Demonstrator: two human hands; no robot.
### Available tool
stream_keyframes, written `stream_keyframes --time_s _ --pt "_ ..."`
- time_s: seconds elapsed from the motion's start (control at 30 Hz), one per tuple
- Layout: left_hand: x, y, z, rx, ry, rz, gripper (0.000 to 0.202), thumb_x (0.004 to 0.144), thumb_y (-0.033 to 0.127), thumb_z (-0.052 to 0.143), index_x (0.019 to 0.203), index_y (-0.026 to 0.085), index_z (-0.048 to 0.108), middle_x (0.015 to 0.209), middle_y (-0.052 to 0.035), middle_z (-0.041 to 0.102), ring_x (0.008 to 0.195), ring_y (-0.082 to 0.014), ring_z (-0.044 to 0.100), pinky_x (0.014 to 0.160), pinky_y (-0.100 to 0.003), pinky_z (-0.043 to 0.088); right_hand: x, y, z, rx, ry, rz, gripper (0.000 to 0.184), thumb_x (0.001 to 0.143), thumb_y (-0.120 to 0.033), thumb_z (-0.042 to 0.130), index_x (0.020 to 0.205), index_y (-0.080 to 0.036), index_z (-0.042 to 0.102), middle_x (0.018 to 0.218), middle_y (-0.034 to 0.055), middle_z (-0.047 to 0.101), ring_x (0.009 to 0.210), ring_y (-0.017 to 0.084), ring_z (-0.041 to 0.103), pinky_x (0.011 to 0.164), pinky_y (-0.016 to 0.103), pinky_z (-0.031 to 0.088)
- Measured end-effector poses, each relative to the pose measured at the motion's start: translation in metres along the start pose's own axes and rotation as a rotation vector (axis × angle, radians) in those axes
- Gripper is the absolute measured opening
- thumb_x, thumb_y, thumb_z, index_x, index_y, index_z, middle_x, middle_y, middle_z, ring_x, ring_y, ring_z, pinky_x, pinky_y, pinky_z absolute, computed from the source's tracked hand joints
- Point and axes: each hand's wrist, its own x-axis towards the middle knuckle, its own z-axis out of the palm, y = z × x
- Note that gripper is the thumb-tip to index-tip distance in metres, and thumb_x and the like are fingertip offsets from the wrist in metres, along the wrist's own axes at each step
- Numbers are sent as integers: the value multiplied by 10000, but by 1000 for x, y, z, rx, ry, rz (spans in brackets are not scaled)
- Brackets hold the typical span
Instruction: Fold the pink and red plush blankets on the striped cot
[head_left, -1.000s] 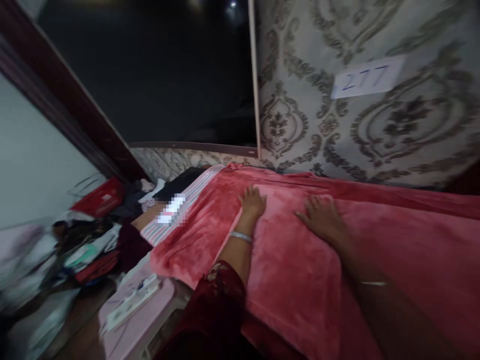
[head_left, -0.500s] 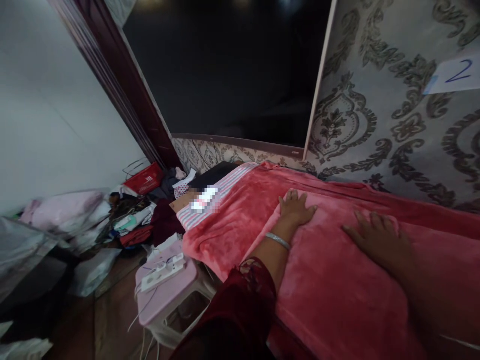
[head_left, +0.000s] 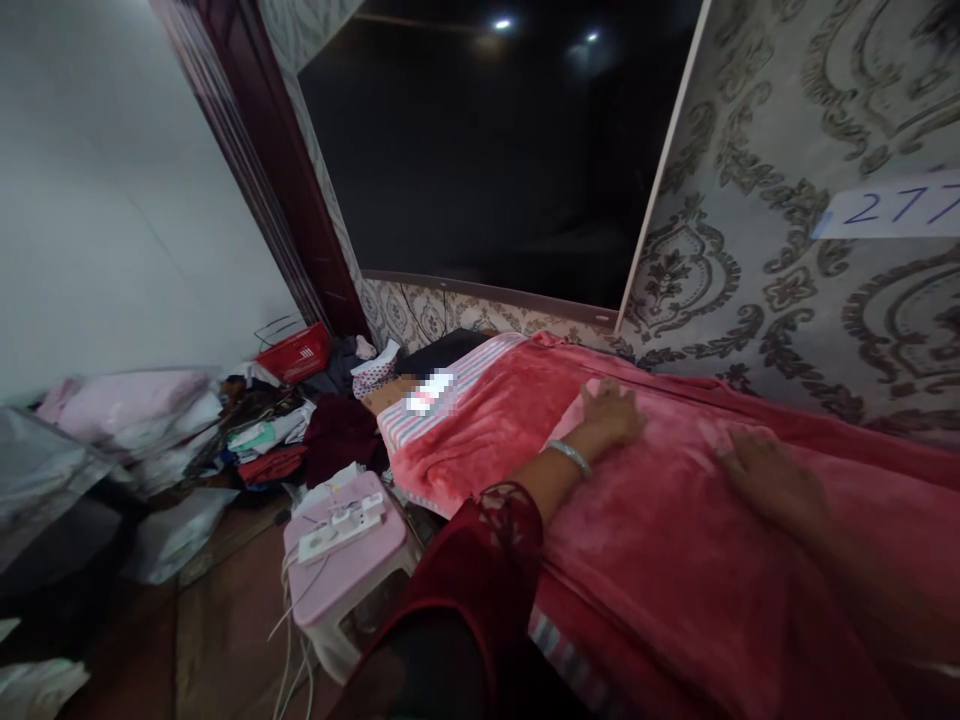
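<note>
A plush red-pink blanket (head_left: 660, 560) lies folded in layers, with a striped edge at its left end and another at the lower front. My left hand (head_left: 611, 415), wearing a silver bracelet, rests on the upper folded layer near its far left corner, fingers loosely bent and apart. Further right, my right hand (head_left: 776, 485) lies palm down on the same layer; motion smears its fingers, which look stretched out. Small ridges of cloth rise between the two hands. Neither hand visibly grips the blanket.
Behind the blanket stands a large dark television (head_left: 495, 150). A pink stool (head_left: 352, 550) holds a white power strip (head_left: 341, 530) with trailing cords. Piled clothes (head_left: 277, 440) and a red basket (head_left: 296, 355) lie at left. A numbered paper (head_left: 885, 208) is on the patterned wall.
My left hand has shifted slightly right, its fingers more bent. My right hand has moved slightly, and its fingers look less spread. The blanket's top layer is more rumpled, and the view has turned right.
</note>
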Motion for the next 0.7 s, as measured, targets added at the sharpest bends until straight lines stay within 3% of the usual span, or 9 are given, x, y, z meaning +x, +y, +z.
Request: stream_keyframes --time_s 0.13,0.23,0.33,0.47,0.57,0.7 --pt "-58 15 22 50 -6 308 642 1023 555 247 1564 229 361 1667 -115 312 1550 -282 227 1231 -622 165 -57 -28 -9 -192 -113 -119 598 969 -338 249 1397 -81 576 1461 259 533 1368 425 466 1015 695 423" --pt "-90 12 43 109 46 389 668 1027 592 205 1585 245 325 1677 -92 294 1554 -286 205 1222 -634 174 -89 -43 -6 -276 -88 -195 573 981 -302 271 1419 -69 556 1488 258 505 1360 430 466 986 689 450" --pt "-97 8 53 139 97 384 669 1028 596 216 1592 252 318 1678 -78 297 1558 -283 191 1225 -624 183 -99 -47 -3 -320 -46 -215 567 990 -293 273 1432 -69 550 1505 258 487 1363 442 457 968 698 459" --pt "-88 -3 50 164 87 317 717 993 662 281 1588 265 344 1679 -90 289 1554 -302 211 1239 -613 152 -96 -45 -4 -320 -22 -206 581 994 -307 280 1480 -94 517 1505 238 499 1349 429 479 974 677 470" --pt "-84 -23 41 179 56 200 747 984 674 282 1596 248 329 1692 -108 243 1570 -305 164 1247 -612 118 -95 -46 -3 -304 -26 -170 585 1000 -312 269 1479 -96 525 1498 231 512 1356 416 481 992 666 467" --pt "-94 -56 25 102 -47 69 744 994 635 293 1626 247 238 1720 -73 109 1582 -310 95 1242 -603 166 -96 -50 -2 -263 -24 -126 593 1012 -345 257 1473 -101 539 1508 223 507 1374 411 461 1004 666 460"
